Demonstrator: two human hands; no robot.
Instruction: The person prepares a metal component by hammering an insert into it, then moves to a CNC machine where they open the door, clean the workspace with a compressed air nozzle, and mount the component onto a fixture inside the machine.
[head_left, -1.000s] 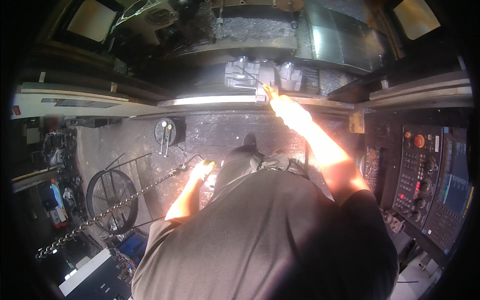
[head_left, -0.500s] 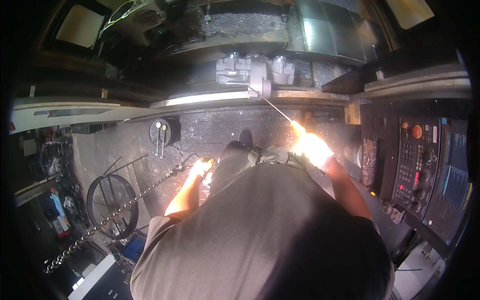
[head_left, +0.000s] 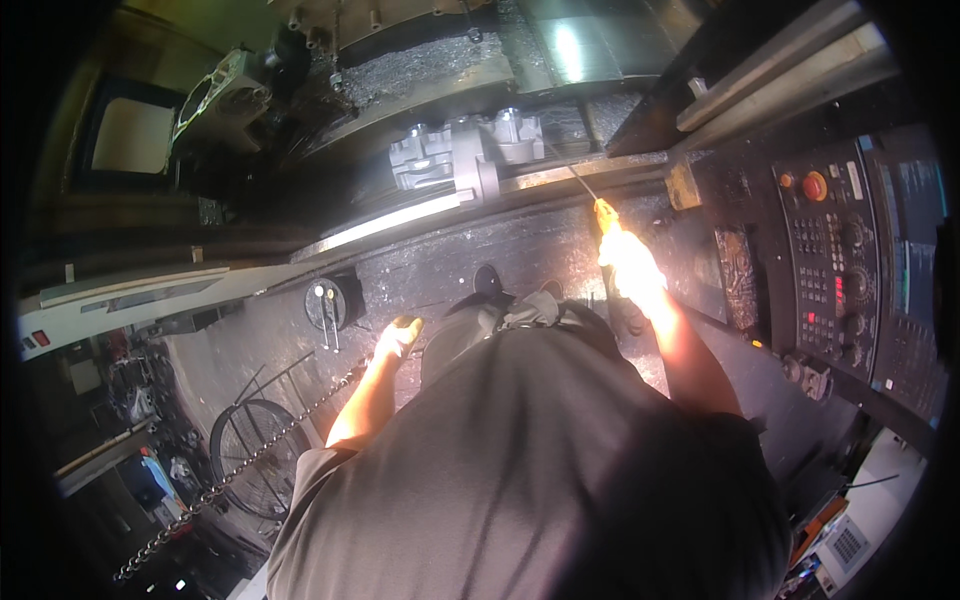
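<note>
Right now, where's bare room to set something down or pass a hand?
Best patch, probably: the dark floor between the round black drum and the left shoe. A hand might also pass left of the right hand, below the sill. Crowded: around the grey casting and thin rod, and lower left, where a chain-like line crosses the fan.

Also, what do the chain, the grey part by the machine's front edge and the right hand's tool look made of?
Chain: probably steel, bare; its links glint.
Grey part: likely cast metal, mostly matte, with blocky moulded shapes; the alloy is unclear.
Tool in the right hand: thin rod, seemingly metal; the orange-yellow handle may be plastic, but glare hides its finish.
</note>
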